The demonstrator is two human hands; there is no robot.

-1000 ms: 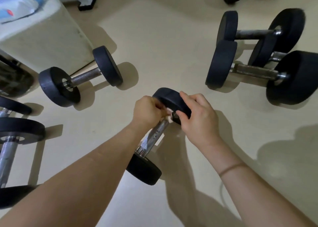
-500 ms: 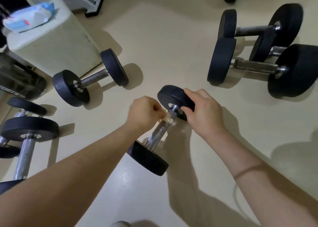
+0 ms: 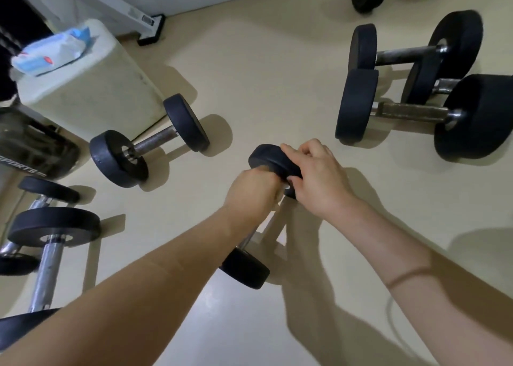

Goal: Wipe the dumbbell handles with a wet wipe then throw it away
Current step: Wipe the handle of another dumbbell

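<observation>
A small dumbbell (image 3: 245,267) with black round ends and a metal handle lies on the beige floor at the centre. My left hand (image 3: 254,191) is curled round the top of its handle, just under the far black end; the wet wipe is hidden inside the fist. My right hand (image 3: 316,175) grips the far black end (image 3: 266,159) from the right, fingers curled over its rim.
Another dumbbell (image 3: 150,146) lies to the left beside a cream bin (image 3: 91,93) with a blue-white wipes pack (image 3: 52,50) on top. Two big dumbbells (image 3: 416,113) lie at the right. More dumbbells (image 3: 50,232) stand at the left edge.
My left hand has slid up the handle from mid-shaft to the far black end. My right hand keeps its hold on that end. The view has shifted a little.
</observation>
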